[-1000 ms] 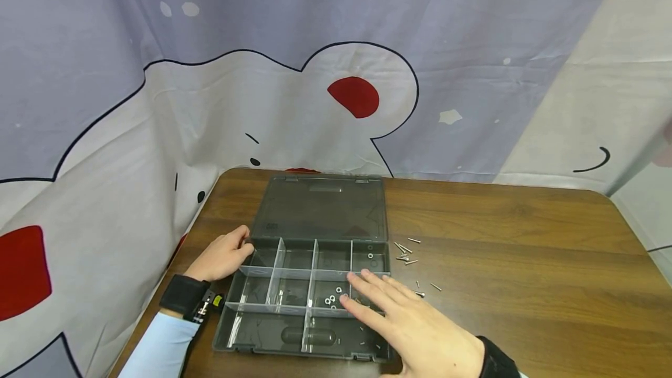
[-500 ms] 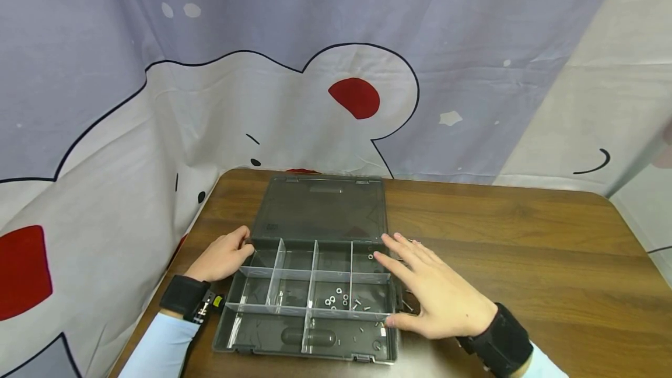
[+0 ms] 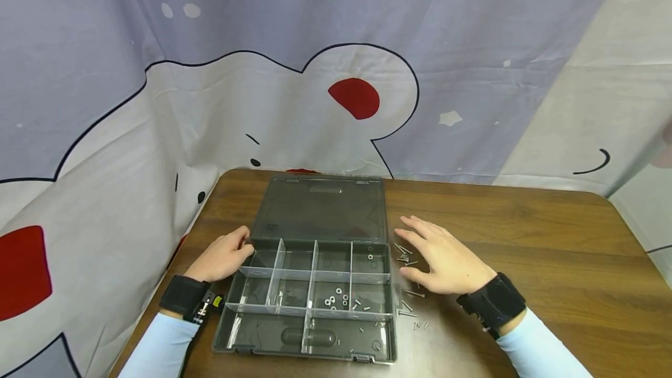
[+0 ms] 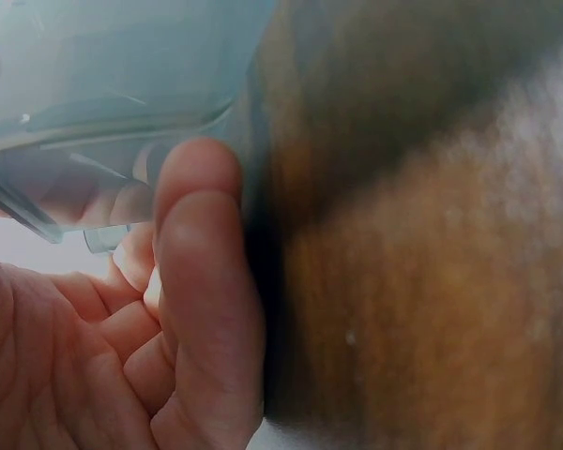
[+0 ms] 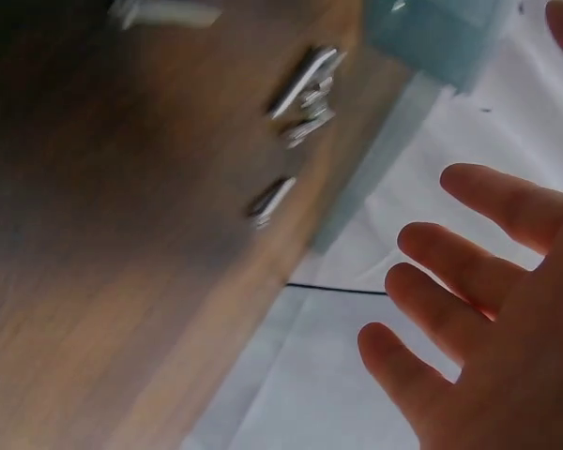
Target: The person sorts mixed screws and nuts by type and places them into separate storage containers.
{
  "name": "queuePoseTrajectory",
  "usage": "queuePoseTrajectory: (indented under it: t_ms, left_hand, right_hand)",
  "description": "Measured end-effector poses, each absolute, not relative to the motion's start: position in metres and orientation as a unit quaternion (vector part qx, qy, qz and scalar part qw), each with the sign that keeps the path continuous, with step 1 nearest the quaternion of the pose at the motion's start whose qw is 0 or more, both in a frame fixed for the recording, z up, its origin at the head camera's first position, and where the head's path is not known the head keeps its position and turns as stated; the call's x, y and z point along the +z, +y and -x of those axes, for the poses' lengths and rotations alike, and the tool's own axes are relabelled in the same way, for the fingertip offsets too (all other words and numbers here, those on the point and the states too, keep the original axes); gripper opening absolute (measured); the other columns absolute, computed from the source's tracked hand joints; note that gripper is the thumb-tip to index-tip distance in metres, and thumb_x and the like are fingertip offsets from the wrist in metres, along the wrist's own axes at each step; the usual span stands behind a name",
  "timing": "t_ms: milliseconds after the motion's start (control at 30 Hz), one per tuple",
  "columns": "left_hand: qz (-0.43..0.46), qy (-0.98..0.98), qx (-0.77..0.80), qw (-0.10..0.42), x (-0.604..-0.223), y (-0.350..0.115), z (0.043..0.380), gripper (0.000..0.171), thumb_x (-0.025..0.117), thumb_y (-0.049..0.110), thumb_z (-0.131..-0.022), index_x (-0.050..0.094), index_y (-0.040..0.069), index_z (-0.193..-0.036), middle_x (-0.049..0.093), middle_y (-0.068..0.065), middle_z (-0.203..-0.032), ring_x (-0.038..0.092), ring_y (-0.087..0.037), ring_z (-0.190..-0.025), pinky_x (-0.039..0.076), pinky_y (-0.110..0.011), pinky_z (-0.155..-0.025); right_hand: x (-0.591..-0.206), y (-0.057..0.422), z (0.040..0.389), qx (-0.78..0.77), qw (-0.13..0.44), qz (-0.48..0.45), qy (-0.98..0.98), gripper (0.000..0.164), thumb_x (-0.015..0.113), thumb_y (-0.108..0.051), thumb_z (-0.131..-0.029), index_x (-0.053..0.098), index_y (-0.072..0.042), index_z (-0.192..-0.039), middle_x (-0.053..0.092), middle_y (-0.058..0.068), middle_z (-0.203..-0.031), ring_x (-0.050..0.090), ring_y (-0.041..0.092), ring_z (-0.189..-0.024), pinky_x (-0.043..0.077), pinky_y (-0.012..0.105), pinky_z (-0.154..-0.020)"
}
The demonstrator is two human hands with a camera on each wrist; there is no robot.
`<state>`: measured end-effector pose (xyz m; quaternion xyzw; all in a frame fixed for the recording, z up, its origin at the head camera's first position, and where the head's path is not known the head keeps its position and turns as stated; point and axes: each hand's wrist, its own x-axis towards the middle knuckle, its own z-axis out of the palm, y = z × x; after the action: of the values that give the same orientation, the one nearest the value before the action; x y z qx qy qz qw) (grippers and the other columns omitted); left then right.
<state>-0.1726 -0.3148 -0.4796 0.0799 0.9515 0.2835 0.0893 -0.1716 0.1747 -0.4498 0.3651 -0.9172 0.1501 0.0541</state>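
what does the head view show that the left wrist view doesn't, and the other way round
Only the head view shows the right hand, the loose silver metal screws near it, and the small silver ring-shaped nuts.

Only the left wrist view shows the creased palm side of the left hand.

Both show the left hand at the grey see-through plastic box, and the brown wooden table.

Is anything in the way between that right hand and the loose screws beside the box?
Nothing visible stands in the way: the loose screws lie on the table between the right hand and the box.
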Motion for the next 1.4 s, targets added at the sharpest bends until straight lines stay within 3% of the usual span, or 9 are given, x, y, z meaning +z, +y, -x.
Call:
queuePoseTrajectory:
  t_ms: [67, 167, 233, 333, 633, 967, 1400]
  left_hand:
    - [-0.079, 0.952, 0.283, 0.089, -0.480, -0.315, 0.173, 0.010, 0.051, 0.017, -0.098, 0.045, 0.012, -0.093, 0.040, 0.001, -0.070, 0.038, -0.015, -0.056, 0.029, -0.028, -0.057]
    - [-0.079, 0.952, 0.282, 0.088, -0.480, -0.315, 0.173, 0.011, 0.052, 0.017, -0.098, 0.045, 0.012, -0.092, 0.040, 0.001, -0.070, 0.038, -0.015, -0.056, 0.029, -0.028, -0.057]
    - [-0.078, 0.952, 0.282, 0.090, -0.480, -0.315, 0.173, 0.011, 0.051, 0.017, -0.099, 0.044, 0.012, -0.092, 0.040, 0.001, -0.070, 0.038, -0.015, -0.056, 0.029, -0.028, -0.057]
    - [-0.079, 0.952, 0.281, 0.090, -0.480, -0.315, 0.173, 0.011, 0.051, 0.017, -0.099, 0.044, 0.012, -0.092, 0.040, 0.001, -0.070, 0.037, -0.015, -0.056, 0.029, -0.028, -0.057]
    - [-0.083, 0.951, 0.284, 0.088, -0.477, -0.314, 0.172, 0.013, 0.051, 0.018, -0.099, 0.043, 0.012, -0.091, 0.039, 0.001, -0.070, 0.036, -0.014, -0.055, 0.028, -0.028, -0.056]
    - [-0.081, 0.951, 0.284, 0.097, -0.481, -0.316, 0.173, 0.010, 0.050, 0.017, -0.099, 0.044, 0.011, -0.093, 0.040, 0.000, -0.071, 0.037, -0.016, -0.056, 0.028, -0.029, -0.057]
    - [-0.079, 0.952, 0.282, 0.092, -0.482, -0.317, 0.174, 0.011, 0.051, 0.017, -0.099, 0.044, 0.012, -0.092, 0.039, 0.001, -0.070, 0.037, -0.016, -0.056, 0.028, -0.028, -0.057]
  right_hand:
    - [-0.454, 0.176, 0.180, 0.142, 0.070, -0.360, -0.919, 0.065, 0.074, -0.041, -0.091, 0.059, -0.004, -0.142, 0.053, 0.019, -0.152, 0.053, 0.038, -0.139, 0.045, 0.058, -0.110]
    - [-0.463, 0.179, 0.193, 0.134, 0.102, -0.350, -0.921, 0.047, 0.079, -0.026, -0.087, 0.069, -0.001, -0.125, 0.066, 0.016, -0.124, 0.067, 0.032, -0.111, 0.054, 0.050, -0.094]
    - [-0.468, 0.180, 0.200, 0.133, 0.114, -0.339, -0.924, 0.035, 0.081, -0.017, -0.084, 0.073, -0.002, -0.114, 0.067, 0.010, -0.105, 0.068, 0.026, -0.093, 0.056, 0.045, -0.083]
    - [-0.474, 0.181, 0.207, 0.138, 0.104, -0.319, -0.932, 0.024, 0.083, -0.010, -0.081, 0.076, -0.005, -0.103, 0.063, 0.005, -0.091, 0.066, 0.020, -0.079, 0.056, 0.041, -0.074]
    - [-0.474, 0.177, 0.210, 0.159, 0.074, -0.275, -0.945, 0.014, 0.077, 0.001, -0.078, 0.076, -0.009, -0.089, 0.066, 0.002, -0.083, 0.066, 0.021, -0.075, 0.055, 0.042, -0.072]
    - [-0.472, 0.173, 0.215, 0.150, 0.044, -0.251, -0.955, 0.022, 0.067, -0.001, -0.063, 0.053, -0.017, -0.066, 0.050, -0.004, -0.067, 0.046, 0.014, -0.060, 0.039, 0.032, -0.056]
    - [-0.441, 0.144, 0.199, 0.179, 0.091, -0.303, -0.931, 0.017, 0.067, -0.002, -0.070, 0.058, -0.014, -0.078, 0.051, -0.004, -0.076, 0.047, 0.008, -0.061, 0.042, 0.026, -0.056]
